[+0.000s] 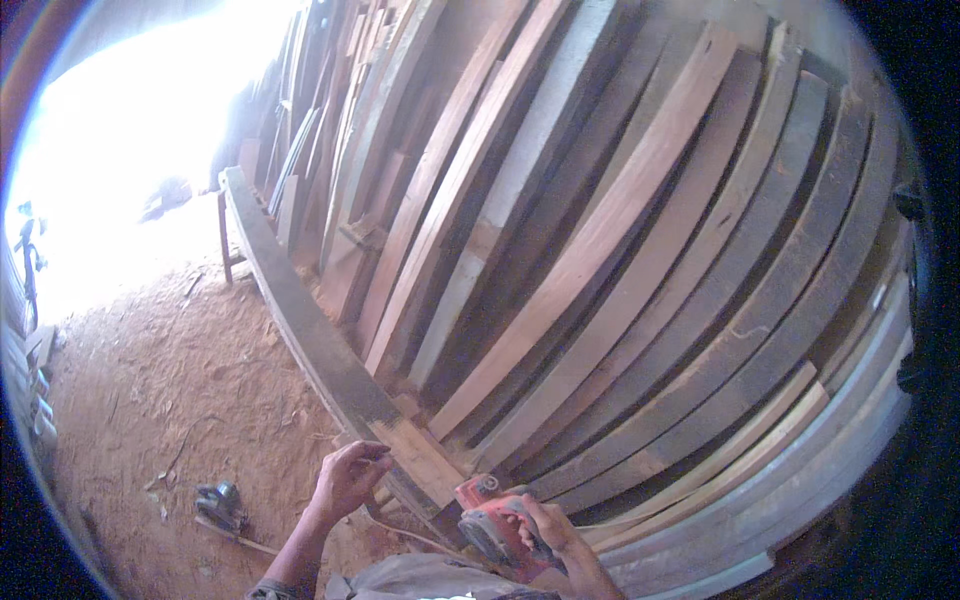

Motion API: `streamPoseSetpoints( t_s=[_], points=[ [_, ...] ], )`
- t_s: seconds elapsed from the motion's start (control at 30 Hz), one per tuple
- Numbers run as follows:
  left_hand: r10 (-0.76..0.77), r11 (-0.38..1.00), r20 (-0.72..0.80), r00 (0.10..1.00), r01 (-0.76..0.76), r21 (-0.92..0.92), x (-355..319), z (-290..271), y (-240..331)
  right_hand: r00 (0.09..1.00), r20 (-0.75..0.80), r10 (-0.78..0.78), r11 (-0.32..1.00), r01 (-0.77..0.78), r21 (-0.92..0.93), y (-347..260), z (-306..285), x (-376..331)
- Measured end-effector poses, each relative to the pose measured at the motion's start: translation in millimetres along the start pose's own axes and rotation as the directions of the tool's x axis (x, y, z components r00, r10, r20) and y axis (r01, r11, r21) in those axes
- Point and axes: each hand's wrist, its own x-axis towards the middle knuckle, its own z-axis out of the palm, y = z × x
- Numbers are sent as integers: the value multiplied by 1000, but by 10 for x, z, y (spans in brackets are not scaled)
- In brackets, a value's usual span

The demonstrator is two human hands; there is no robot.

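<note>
My right hand (550,525) is wrapped round the rear handle of a red and grey electric planer (490,525). The tool is at the near end of a long wooden beam (300,310); whether its sole touches the wood is hidden. Close to the planer, a stretch of the beam's top (420,460) is pale and fresh, while the far part is dark and grey. Over the beam's left edge, my left hand (350,475) has its fingers bent and drawn together. Anything between those fingertips is too small to make out. A cord (415,535) runs below the hands.
Rows of long planks and beams (600,250) lean along the right side. Pale boards (730,450) lie low at the right. Another power tool (222,505) rests on the brown, shaving-strewn ground (190,380) at the left. A support leg (225,235) stands under the beam's far end.
</note>
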Motion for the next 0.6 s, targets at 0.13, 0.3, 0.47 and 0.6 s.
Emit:
streamPoseSetpoints(
  t_s=[0.13, 0.3, 0.47, 0.6],
  points=[
    [-65, 997, 70, 995, 62, 48, 162, 348, -79, 995, -103, -5, 999, 9, 41, 71, 10, -179],
    [-189, 736, 458, 869, -184, 652, 56, 1127, -884, 978, -182, -97, 992, 110, 59, 178, 158, -147],
    [28, 697, 271, 962, -213, 684, -180, 1060, -1354, 987, -96, -131, 990, 135, 32, 112, 120, -100],
    [-200, 815, 106, 974, 105, 570, -473, 787, -1373, 997, 71, -14, 987, 25, -158, 10, -15, 79]
  ],
)
